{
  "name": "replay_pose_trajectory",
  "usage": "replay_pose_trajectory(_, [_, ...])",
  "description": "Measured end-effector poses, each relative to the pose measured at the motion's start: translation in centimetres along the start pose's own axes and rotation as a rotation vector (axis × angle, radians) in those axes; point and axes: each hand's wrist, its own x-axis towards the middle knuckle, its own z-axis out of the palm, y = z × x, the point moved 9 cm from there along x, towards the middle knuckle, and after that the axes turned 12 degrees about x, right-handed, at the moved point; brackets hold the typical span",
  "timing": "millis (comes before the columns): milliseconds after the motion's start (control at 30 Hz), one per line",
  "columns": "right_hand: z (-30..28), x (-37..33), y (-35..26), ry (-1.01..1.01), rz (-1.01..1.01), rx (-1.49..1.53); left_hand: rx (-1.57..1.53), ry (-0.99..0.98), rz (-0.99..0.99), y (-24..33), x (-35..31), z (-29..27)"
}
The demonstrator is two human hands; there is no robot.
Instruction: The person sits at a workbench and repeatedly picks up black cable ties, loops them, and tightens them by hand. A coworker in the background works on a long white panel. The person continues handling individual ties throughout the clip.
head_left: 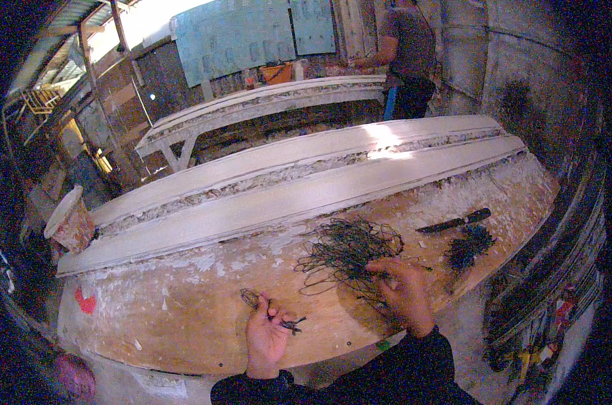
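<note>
My left hand [267,337] is closed round a small bundle of thin dark wire-like strands [250,297]; loops stick out above the fingers and short ends poke out at the right. At the near right edge of a large tangle of thin dark wire-like loops [343,253], my right hand [402,287] has its fingers curled together. What those fingers pinch is hidden. Both lie over a worn wooden tabletop [184,304] smeared with white. Farther right on it are a knife [454,221] with a dark blade and black handle, and a compact heap of short dark pieces [469,246].
Long pale boards [272,196] run along the table's far side, with a whitish-stained bucket [71,219] at their left end. Behind stands another long bench [265,101], where a person [411,57] in dark clothes is standing. Cluttered material [536,297] lines the right side.
</note>
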Motion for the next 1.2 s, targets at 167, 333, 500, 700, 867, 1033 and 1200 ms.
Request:
replay_pose_trajectory(167, [3.6,-1.1,-2.4,-0.173,-0.098,0.251,0.137,-0.044,-0.026,-0.9,-0.3,0.8])
replay_pose_trajectory(333, [8.5,-2.2,-4.0,-0.383,-0.115,0.406,0.233,-0.129,0.006,-1.2,-0.7,2.0])
replay_pose_trajectory(500, [11.0,-3.4,-4.1,-0.464,-0.068,0.447,0.364,-0.046,0.049,-1.1,-1.0,1.3])
replay_pose_trajectory(700, [11.7,-3.5,-3.5,-0.471,-0.062,0.458,0.456,-0.061,0.013,-1.4,-0.6,0.7])
replay_pose_trajectory(867, [10.8,-3.7,-4.4,-0.498,-0.178,0.366,0.198,0.006,0.060,-0.5,-0.4,0.6])
replay_pose_trajectory(1033, [7.8,-2.3,-2.5,-0.442,-0.138,0.198,-0.029,0.007,0.030,0.0,0.0,0.5])
replay_pose_trajectory(1200, [2.6,-0.1,0.8,-0.066,-0.020,-0.228,-0.040,-0.005,0.046,0.2,0.3,-0.3])
